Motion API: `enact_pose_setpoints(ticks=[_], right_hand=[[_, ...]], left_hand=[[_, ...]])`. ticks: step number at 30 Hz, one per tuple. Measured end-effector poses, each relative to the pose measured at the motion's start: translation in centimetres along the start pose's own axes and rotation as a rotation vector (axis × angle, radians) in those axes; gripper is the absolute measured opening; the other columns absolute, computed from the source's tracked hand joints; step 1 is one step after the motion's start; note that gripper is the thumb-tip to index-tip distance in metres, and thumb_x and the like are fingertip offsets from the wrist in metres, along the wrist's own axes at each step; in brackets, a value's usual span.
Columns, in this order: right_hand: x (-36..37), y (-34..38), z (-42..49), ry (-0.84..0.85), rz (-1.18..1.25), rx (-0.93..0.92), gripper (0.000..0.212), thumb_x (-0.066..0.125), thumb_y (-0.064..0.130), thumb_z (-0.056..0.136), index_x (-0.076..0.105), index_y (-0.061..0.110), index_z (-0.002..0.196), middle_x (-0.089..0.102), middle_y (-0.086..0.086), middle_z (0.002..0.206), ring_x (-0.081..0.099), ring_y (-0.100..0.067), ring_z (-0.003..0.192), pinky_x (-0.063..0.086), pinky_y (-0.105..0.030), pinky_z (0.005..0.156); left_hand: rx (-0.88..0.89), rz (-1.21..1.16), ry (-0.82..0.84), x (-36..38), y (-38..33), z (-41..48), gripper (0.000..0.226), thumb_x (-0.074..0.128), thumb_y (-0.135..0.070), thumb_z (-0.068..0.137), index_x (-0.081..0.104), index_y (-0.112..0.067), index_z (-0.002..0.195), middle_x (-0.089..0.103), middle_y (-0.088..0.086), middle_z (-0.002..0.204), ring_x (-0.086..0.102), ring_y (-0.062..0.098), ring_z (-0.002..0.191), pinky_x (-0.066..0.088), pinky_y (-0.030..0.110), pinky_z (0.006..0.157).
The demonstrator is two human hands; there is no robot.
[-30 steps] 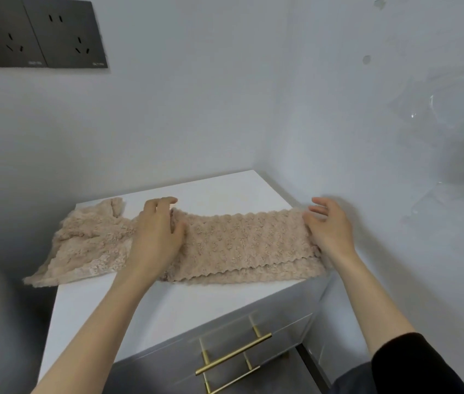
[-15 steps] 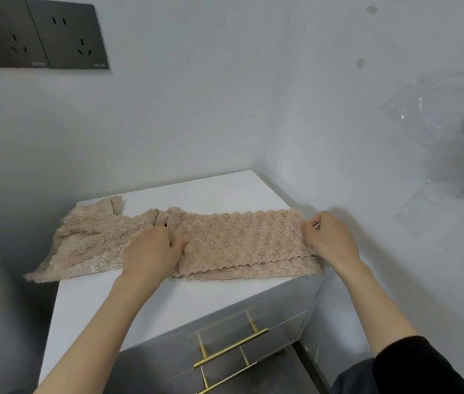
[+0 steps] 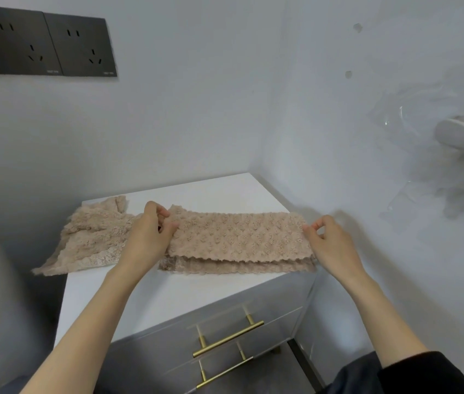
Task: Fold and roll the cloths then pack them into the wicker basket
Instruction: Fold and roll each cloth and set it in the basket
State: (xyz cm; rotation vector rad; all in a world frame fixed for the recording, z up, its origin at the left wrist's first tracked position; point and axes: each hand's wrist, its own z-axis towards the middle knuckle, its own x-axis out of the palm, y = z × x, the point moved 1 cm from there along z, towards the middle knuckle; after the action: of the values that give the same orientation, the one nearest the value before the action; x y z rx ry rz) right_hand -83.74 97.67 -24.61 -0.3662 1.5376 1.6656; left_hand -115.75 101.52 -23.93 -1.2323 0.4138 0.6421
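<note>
1. Both hands are clamped on the beige lace cloth [image 3: 239, 237]. The left hand [image 3: 147, 237] pinches its far edge near the middle of the frame, thumb against curled fingers. The right hand [image 3: 333, 243] pinches the far corner at the cloth's right end.
2. The cloth lies across the white cabinet top [image 3: 168, 288], centre frame. Its right stretch is already doubled into a long strip, with a lower layer peeking out along the near side. The left part is still loose and rumpled, one corner hanging past the cabinet's left edge.
3. Here's the change: a second ago both palms lay flat on the lace, smoothing it down. Now the fingers have curled in and the far edge looks slightly raised.
4. My read is that the smoothing is done and another lengthwise fold towards the near edge is starting. It's early days, with nothing rolled yet.
5. There's no wicker basket in view. Black wall sockets [image 3: 43, 44] sit upper left and brass drawer handles [image 3: 228, 338] lower centre.
</note>
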Motion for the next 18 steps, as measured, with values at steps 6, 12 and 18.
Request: enact_pose_setpoints(ticks=[6,12,18], right_hand=[[0.6,-0.4,-0.8,0.05,-0.225,-0.015,0.018,0.042,0.033,0.099,0.044,0.016,0.091,0.056,-0.002,0.067,0.055,-0.025,0.069,0.038,-0.034,0.058],[0.7,-0.2,-0.9,0.099,-0.327,0.129,0.04,0.044,0.053,0.092,0.049,0.014,0.093,0.062,-0.002,0.086,0.057,-0.025,0.084,0.039,-0.032,0.062],[0.6,0.6,-0.2,0.232,-0.372,0.159,0.043,0.055,0.046,0.089,0.042,0.016,0.06,0.05,0.0,0.065,0.055,-0.026,0.075,0.032,-0.028,0.055]], left_hand=[[0.059,0.19,0.05,0.3,0.0,-1.5,0.019,0.054,-0.017,0.095,0.045,-0.011,0.111,0.059,0.005,0.072,0.056,0.021,0.061,0.045,0.036,0.056],[-0.054,0.359,0.092,0.7,0.0,-1.9,0.054,0.048,-0.037,0.097,0.036,-0.001,0.135,0.054,0.018,0.122,0.054,0.033,0.107,0.046,0.038,0.085],[-0.137,0.236,0.151,1.1,-0.1,-1.3,0.055,0.06,-0.031,0.092,0.038,-0.003,0.134,0.058,-0.003,0.084,0.051,0.013,0.073,0.037,0.028,0.063]])
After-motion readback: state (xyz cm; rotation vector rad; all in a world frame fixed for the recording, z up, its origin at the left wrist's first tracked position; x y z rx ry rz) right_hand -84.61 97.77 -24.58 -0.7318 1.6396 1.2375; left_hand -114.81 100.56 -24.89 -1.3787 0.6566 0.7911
